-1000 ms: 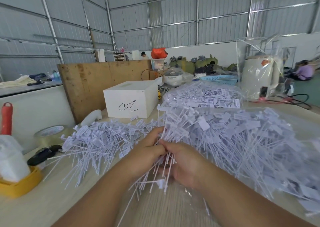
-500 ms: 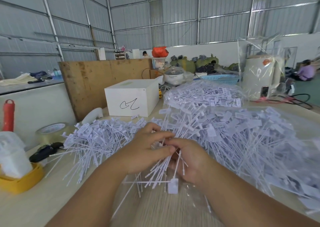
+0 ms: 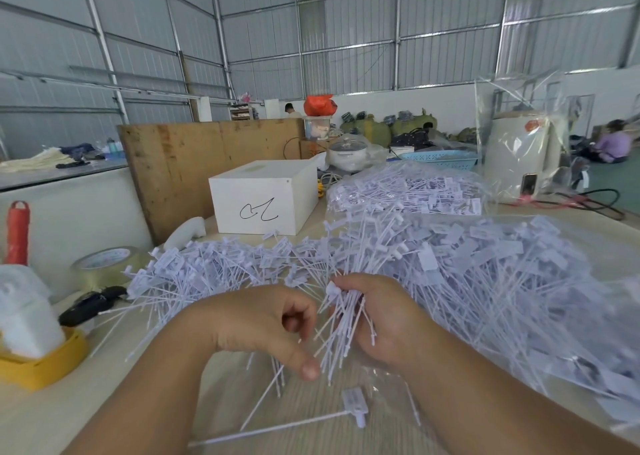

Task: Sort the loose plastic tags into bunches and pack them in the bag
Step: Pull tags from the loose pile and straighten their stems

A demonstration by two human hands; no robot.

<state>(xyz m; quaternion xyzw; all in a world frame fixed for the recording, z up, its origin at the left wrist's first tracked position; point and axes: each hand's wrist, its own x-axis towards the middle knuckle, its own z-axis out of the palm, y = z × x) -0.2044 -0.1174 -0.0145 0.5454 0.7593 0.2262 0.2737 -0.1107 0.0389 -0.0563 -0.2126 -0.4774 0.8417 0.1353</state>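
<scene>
A wide heap of loose white plastic tags (image 3: 221,274) covers the table's middle. My right hand (image 3: 388,319) grips a bunch of tags (image 3: 341,330), their stems fanning down and to the left. My left hand (image 3: 266,326) has its fingers curled just left of the bunch, thumb pointing down beside the stems; whether it holds a stem cannot be told. One single tag (image 3: 353,402) lies flat on the table in front of both hands. A clear plastic bag with tags (image 3: 519,281) spreads to the right, and another filled bag (image 3: 405,191) lies behind it.
A white box (image 3: 263,198) stands behind the heap, a plywood board (image 3: 194,167) behind that. At the left are a tape roll (image 3: 104,264), a black tool (image 3: 90,304) and a yellow tray (image 3: 45,364). A wrapped white appliance (image 3: 523,156) stands at back right.
My left hand has come off the bunch and moved down and left. The single tag that hung below the hands now lies flat on the table. The right hand keeps the bunch.
</scene>
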